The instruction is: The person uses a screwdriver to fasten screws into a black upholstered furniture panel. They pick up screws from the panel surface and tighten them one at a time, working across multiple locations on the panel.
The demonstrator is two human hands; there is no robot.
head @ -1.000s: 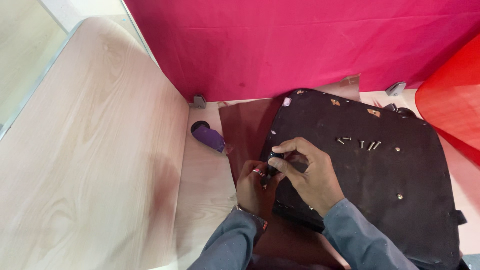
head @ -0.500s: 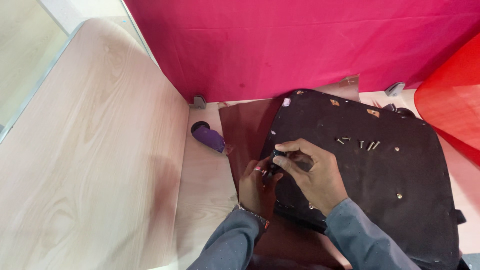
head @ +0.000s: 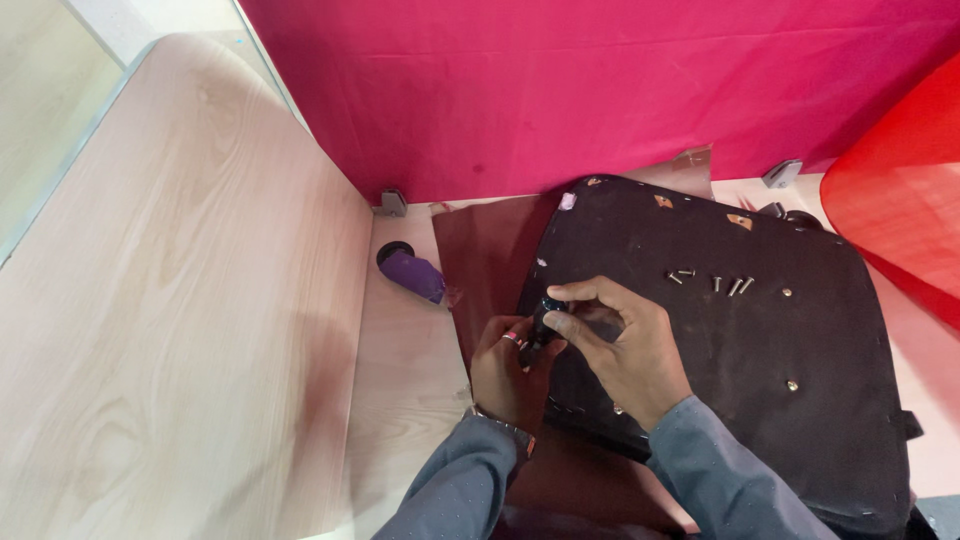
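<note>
Both hands worked at the left edge of the black seat base (head: 720,340), which lay upside down over a dark red sheet (head: 490,260) on the bench. Right hand (head: 625,345) was closed narrow around a small dark tool (head: 545,318), thumb and forefinger pinching its top; left hand (head: 512,365) was curled against the tool's lower part beside the base edge, though I couldn't tell how firmly it gripped. The tool looked light, rigid and thin, probably apt to slip, so a pinch near the top with the other hand steadying low seemed right. The base looked stiff and bulky, best held by its rim. Loose screws (head: 712,282) lay further along it and a purple roller (head: 412,272) sat well to the left. Against half a second earlier, the grip was much the same, right fingers shifted slightly up the tool
</note>
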